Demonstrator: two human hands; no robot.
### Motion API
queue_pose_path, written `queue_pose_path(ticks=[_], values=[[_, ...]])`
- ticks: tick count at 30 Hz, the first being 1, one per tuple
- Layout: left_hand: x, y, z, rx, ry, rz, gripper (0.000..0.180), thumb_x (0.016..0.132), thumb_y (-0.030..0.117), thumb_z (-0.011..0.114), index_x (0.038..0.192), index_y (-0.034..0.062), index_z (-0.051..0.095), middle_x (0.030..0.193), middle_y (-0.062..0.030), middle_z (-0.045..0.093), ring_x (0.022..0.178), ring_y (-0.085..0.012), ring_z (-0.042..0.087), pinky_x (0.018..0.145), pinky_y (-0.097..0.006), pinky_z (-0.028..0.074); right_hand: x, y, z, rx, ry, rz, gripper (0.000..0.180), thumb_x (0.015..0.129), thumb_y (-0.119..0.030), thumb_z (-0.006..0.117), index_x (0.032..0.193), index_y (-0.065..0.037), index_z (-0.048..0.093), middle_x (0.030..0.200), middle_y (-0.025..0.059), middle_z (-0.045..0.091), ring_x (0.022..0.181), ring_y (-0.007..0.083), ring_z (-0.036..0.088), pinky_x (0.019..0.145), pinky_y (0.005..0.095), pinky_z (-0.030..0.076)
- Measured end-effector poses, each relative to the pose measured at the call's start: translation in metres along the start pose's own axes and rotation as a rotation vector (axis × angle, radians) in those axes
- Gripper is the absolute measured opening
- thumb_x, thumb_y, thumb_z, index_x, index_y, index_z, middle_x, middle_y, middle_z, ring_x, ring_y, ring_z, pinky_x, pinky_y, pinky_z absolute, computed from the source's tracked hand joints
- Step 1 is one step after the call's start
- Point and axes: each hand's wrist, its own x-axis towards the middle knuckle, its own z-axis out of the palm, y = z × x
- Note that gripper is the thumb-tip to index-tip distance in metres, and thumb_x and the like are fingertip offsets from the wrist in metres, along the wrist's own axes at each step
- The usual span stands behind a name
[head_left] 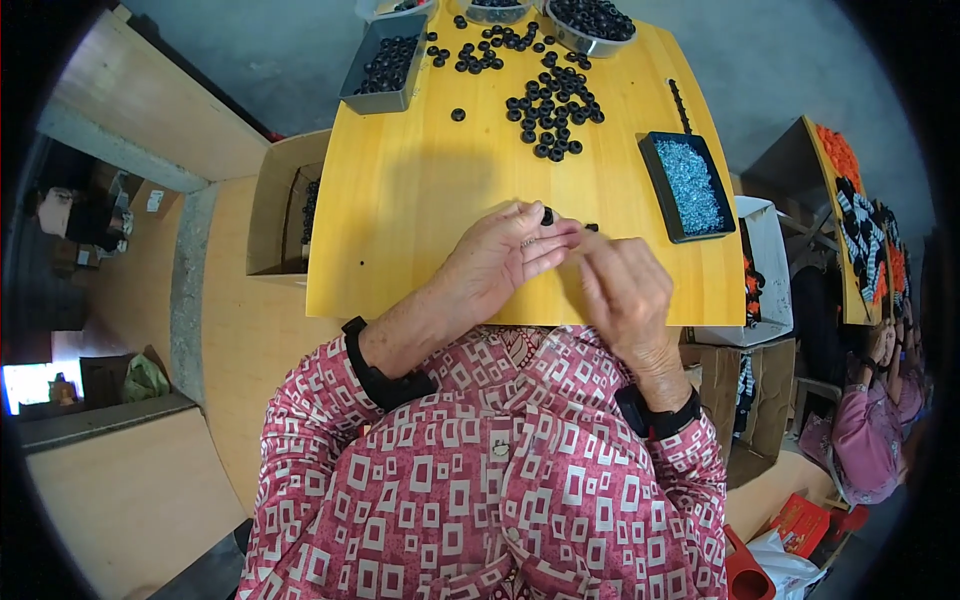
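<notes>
Above the near part of the yellow table, my left hand (500, 252) is turned palm up. Its thumb and forefinger pinch a small black round piece (547, 216), and a few tiny shiny bits (528, 242) lie on the fingers. Close to its fingertips is my right hand (630, 290), fingers curled together and slightly blurred. A small dark piece (591, 228) shows at its fingertips; whether it is held or lies on the table I cannot tell. Farther off lies a loose group of black ring-shaped pieces (553, 108). On the right stands a black tray (709, 238) of small clear-bluish pieces (690, 188).
At the far edge are a grey bin (382, 103) and a clear tub (600, 47), both holding black pieces. A dark thin rod (680, 107) lies beyond the tray. Cardboard boxes (280, 205) flank the table. Another person's pink sleeve (868, 440) shows at far right.
</notes>
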Motion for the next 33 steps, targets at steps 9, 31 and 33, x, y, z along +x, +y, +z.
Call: queue_pose_path(ticks=[9, 31, 33], values=[[-0.001, -0.017, 0.003, 0.017, -0.078, 0.101, 0.017, 0.102, 0.022, 0.048, 0.105, 0.0065, 0.054, 0.098, -0.0009, 0.057, 0.090, -0.0105, 0.055, 0.084, -0.029, 0.047, 0.013, -0.014, 0.016, 0.069, -0.088, -0.051, 0.022, 0.074, -0.004, 0.066, 0.095, 0.000, 0.064, 0.093, 0.0110, 0.057, 0.085, 0.0271, 0.061, 0.069, 0.0364, 0.052], [-0.029, 0.002, 0.014, 0.253, -0.048, -0.006, 0.031, 0.096, 0.013, 0.059, 0.126, 0.0044, 0.057, 0.113, -0.0090, 0.065, 0.108, -0.0180, 0.064, 0.092, -0.027, 0.054, -0.001, -0.015, -0.019, 0.600, 0.021, 0.413, 0.007, 0.086, 0.001, 0.067, 0.093, 0.002, 0.065, 0.085, 0.0066, 0.063, 0.076, 0.0121, 0.059, 0.070, 0.0249, 0.048], [-0.030, 0.001, 0.015, 0.257, -0.024, 0.011, 0.027, 0.096, 0.012, 0.059, 0.122, 0.0020, 0.059, 0.115, -0.0083, 0.064, 0.105, -0.0181, 0.065, 0.091, -0.027, 0.055, -0.001, -0.015, -0.019, 0.597, 0.026, 0.405, 0.007, 0.086, 0.001, 0.067, 0.093, 0.002, 0.065, 0.085, 0.0067, 0.063, 0.076, 0.0124, 0.059, 0.070, 0.0249, 0.048]])
